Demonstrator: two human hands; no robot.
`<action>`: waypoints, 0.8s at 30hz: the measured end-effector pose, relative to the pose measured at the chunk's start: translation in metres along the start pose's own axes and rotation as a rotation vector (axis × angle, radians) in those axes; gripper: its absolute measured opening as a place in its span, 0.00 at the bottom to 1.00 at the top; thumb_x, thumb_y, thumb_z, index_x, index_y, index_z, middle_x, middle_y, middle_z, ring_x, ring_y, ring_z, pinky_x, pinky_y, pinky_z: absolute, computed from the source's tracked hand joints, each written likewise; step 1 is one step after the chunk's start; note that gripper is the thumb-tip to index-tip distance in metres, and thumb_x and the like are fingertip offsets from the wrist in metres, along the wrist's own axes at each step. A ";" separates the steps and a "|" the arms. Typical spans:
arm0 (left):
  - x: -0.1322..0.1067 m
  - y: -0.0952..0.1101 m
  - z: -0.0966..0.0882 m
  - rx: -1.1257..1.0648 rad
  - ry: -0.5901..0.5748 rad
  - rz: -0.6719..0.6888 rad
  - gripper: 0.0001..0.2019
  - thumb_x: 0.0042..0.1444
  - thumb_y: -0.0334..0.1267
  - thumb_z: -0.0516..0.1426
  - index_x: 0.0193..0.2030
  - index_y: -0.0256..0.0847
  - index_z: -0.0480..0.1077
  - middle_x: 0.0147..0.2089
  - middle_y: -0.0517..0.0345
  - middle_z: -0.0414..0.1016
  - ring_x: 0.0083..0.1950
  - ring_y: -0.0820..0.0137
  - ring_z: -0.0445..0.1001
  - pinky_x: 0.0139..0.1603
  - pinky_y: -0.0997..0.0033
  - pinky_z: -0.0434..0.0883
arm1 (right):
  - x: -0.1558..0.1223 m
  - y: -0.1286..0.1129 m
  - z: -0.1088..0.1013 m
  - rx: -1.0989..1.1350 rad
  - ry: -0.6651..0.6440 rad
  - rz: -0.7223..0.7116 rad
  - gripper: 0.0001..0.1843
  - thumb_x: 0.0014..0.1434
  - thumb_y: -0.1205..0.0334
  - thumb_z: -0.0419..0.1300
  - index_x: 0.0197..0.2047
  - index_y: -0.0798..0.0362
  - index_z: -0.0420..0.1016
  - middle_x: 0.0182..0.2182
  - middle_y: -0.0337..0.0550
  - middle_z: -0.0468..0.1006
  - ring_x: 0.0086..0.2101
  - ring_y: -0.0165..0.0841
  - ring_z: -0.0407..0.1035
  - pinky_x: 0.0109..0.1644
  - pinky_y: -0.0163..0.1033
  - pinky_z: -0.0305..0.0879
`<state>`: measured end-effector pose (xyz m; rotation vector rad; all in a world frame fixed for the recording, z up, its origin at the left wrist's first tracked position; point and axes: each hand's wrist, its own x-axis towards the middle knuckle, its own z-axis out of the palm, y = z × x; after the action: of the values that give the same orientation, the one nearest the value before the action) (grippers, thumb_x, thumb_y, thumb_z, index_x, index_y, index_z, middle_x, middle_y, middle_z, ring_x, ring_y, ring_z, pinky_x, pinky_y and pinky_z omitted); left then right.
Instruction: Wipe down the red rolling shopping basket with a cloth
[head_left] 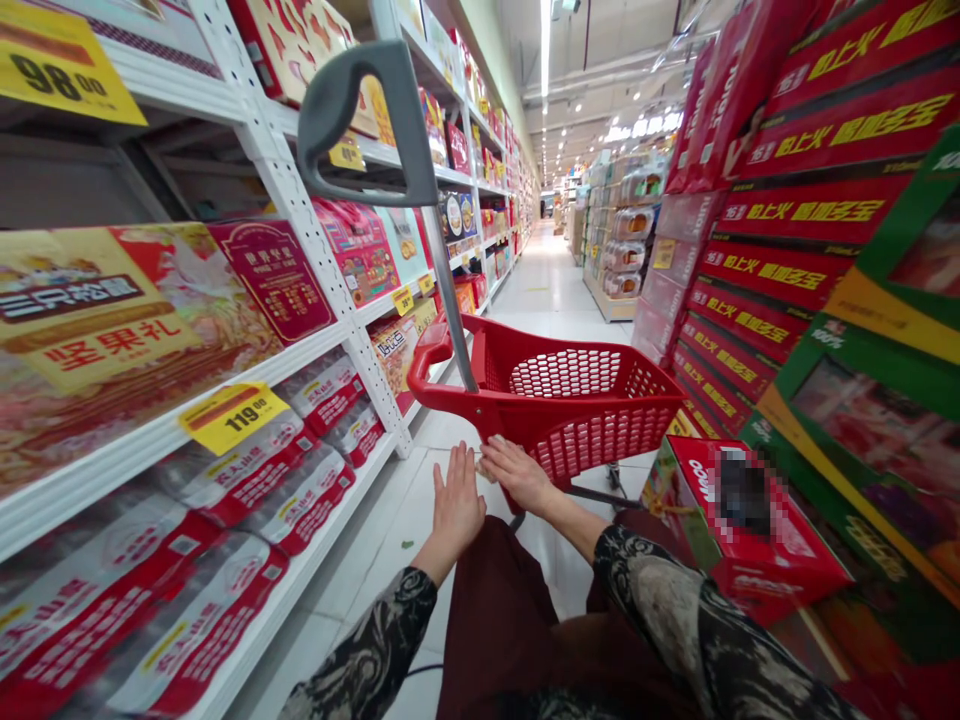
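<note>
A red plastic shopping basket on wheels [600,420] stands in the aisle right before me, its grey pull handle [360,120] raised high at the upper left. My right hand [517,475] lies open against the basket's near wall, fingers pointing left. Just left of it my left hand [457,505] is open with fingers stretched up, close to the basket and holding nothing. The basket looks empty inside. Both arms wear patterned sleeves.
White shelves [150,440] on the left hold red and gold gift boxes with yellow price tags [232,415]. Stacked red cartons [750,300] and green boxes line the right side. A red box [742,530] sits low at my right. The tiled aisle [551,285] runs ahead.
</note>
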<state>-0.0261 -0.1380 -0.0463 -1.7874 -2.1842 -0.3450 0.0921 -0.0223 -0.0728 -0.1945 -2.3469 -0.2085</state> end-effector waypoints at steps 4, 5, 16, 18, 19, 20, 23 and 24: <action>0.002 0.002 -0.002 -0.014 0.013 0.031 0.37 0.46 0.29 0.52 0.65 0.29 0.48 0.69 0.37 0.46 0.70 0.55 0.45 0.66 0.43 0.49 | -0.003 -0.001 -0.009 0.036 0.103 0.025 0.15 0.61 0.72 0.52 0.50 0.57 0.73 0.51 0.51 0.74 0.59 0.39 0.58 0.57 0.50 0.66; 0.005 0.004 -0.005 -0.024 0.036 0.037 0.37 0.47 0.29 0.52 0.66 0.29 0.48 0.69 0.36 0.47 0.70 0.55 0.45 0.66 0.43 0.48 | 0.006 0.000 -0.017 0.045 0.164 0.035 0.16 0.62 0.72 0.51 0.50 0.58 0.72 0.52 0.52 0.73 0.60 0.39 0.56 0.58 0.50 0.64; 0.053 0.002 -0.062 -0.116 0.339 0.070 0.35 0.53 0.35 0.51 0.66 0.29 0.44 0.69 0.34 0.47 0.71 0.56 0.43 0.67 0.45 0.40 | 0.050 0.025 -0.053 0.069 0.267 0.232 0.18 0.63 0.73 0.49 0.53 0.56 0.71 0.56 0.48 0.69 0.63 0.33 0.49 0.66 0.46 0.53; 0.069 -0.007 -0.076 -0.099 0.355 0.020 0.35 0.53 0.37 0.51 0.66 0.29 0.45 0.69 0.35 0.45 0.71 0.55 0.42 0.67 0.44 0.37 | 0.032 0.036 -0.055 0.052 0.277 0.387 0.21 0.61 0.75 0.48 0.55 0.56 0.69 0.58 0.49 0.66 0.64 0.34 0.48 0.67 0.47 0.51; 0.078 -0.010 -0.081 -0.094 0.346 0.003 0.34 0.53 0.38 0.51 0.66 0.30 0.46 0.69 0.36 0.46 0.70 0.54 0.42 0.66 0.43 0.36 | 0.024 0.042 -0.056 0.037 0.282 0.481 0.22 0.60 0.76 0.48 0.56 0.56 0.68 0.59 0.50 0.65 0.64 0.35 0.47 0.67 0.48 0.50; 0.087 -0.013 -0.086 -0.088 0.326 0.002 0.33 0.54 0.39 0.50 0.65 0.31 0.49 0.69 0.37 0.47 0.70 0.53 0.43 0.66 0.42 0.34 | 0.017 0.049 -0.058 0.026 0.275 0.563 0.23 0.59 0.77 0.48 0.57 0.57 0.67 0.59 0.51 0.64 0.64 0.36 0.48 0.67 0.49 0.50; 0.108 -0.019 -0.097 -0.049 0.235 0.030 0.24 0.55 0.43 0.50 0.57 0.35 0.62 0.62 0.39 0.63 0.65 0.50 0.55 0.64 0.39 0.30 | 0.003 0.067 -0.058 0.029 0.220 0.693 0.27 0.57 0.79 0.48 0.58 0.58 0.66 0.59 0.52 0.64 0.63 0.37 0.49 0.67 0.49 0.49; 0.112 -0.021 -0.099 -0.027 0.204 0.039 0.22 0.55 0.44 0.50 0.54 0.36 0.66 0.58 0.40 0.67 0.62 0.50 0.58 0.63 0.38 0.30 | 0.001 0.070 -0.056 0.036 0.210 0.704 0.27 0.57 0.79 0.48 0.59 0.57 0.65 0.60 0.51 0.63 0.63 0.37 0.49 0.67 0.49 0.49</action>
<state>-0.0591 -0.0772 0.0876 -1.7230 -2.0109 -0.5252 0.1441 0.0347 -0.0266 -0.9093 -1.9386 0.1531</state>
